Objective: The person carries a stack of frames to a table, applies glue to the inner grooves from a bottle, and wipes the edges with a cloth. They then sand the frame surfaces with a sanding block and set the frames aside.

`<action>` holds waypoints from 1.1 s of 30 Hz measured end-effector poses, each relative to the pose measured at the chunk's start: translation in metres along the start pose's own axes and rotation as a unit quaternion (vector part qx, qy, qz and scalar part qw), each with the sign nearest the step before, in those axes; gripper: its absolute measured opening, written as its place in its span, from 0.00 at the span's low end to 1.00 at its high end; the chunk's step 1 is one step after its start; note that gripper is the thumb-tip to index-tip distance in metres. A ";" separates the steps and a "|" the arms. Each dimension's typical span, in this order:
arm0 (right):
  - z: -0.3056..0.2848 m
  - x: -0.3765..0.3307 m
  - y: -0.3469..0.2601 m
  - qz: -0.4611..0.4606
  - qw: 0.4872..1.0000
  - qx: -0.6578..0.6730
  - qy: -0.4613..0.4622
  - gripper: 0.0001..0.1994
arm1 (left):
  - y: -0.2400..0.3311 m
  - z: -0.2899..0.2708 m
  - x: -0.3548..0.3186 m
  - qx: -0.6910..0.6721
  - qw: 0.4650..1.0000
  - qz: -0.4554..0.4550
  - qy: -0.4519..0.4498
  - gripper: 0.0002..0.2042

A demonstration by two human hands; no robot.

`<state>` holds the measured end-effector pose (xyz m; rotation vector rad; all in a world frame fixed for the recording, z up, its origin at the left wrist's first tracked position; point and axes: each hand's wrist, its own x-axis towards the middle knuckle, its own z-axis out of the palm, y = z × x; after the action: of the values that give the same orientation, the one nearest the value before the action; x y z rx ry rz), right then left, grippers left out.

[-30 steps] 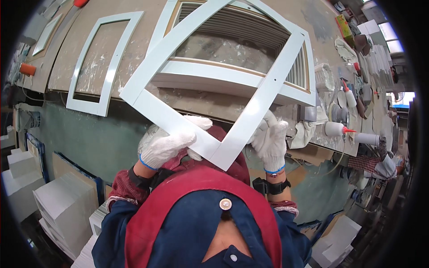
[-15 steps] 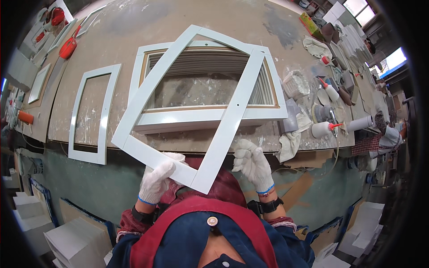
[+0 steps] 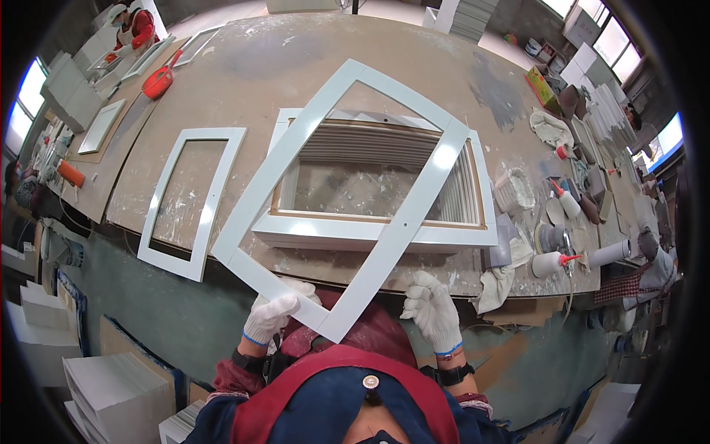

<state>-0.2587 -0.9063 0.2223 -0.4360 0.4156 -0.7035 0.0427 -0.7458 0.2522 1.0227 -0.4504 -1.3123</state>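
Note:
A white rectangular door frame (image 3: 416,201), glossy and open in the middle, is tilted up at a slant in front of me. My left hand (image 3: 274,317), in a white knitted glove, grips its near bottom rail close to the lower corner. To the right of that corner, my gloved right hand (image 3: 431,314) is raised apart from the frame with its fingers curled in. Whatever they hold, if anything, is hidden. Behind the held frame lies a stack of similar white frames (image 3: 325,224), partly covered by it. Another white frame (image 3: 168,201) rests alone on the left, overhanging the table's front edge.
The brown worktable (image 3: 244,92) is paint-stained. On its right are a red-tipped glue bottle (image 3: 547,263), a rag (image 3: 497,285), a sander (image 3: 549,237) and a white tub (image 3: 514,190). A red pan (image 3: 157,83) lies far left. Other people stand around the table.
My view has shifted, so more of the far room shows and things sit lower and further right. The left hand keeps its grip on the frame; the right hand stays raised beside it.

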 end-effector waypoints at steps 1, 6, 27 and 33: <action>-0.001 0.001 0.000 0.004 1.000 -0.005 0.007 0.24 | 0.001 -0.003 -0.004 -0.014 1.000 0.004 0.006 0.22; -0.002 0.004 0.005 0.008 0.998 0.066 -0.001 0.22 | 0.021 -0.030 -0.017 -0.033 0.997 0.058 0.027 0.23; 0.023 0.022 0.018 0.060 0.995 -0.063 0.055 0.24 | 0.057 -0.293 -0.039 -0.144 0.948 0.200 0.200 0.18; 0.026 0.025 0.024 0.082 0.993 -0.033 0.073 0.23 | 0.080 -0.269 -0.036 -0.018 0.925 0.093 0.367 0.18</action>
<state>-0.2161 -0.9006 0.2267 -0.4085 0.6071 -0.5648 0.2890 -0.6225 0.1878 1.3151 0.0533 -0.6868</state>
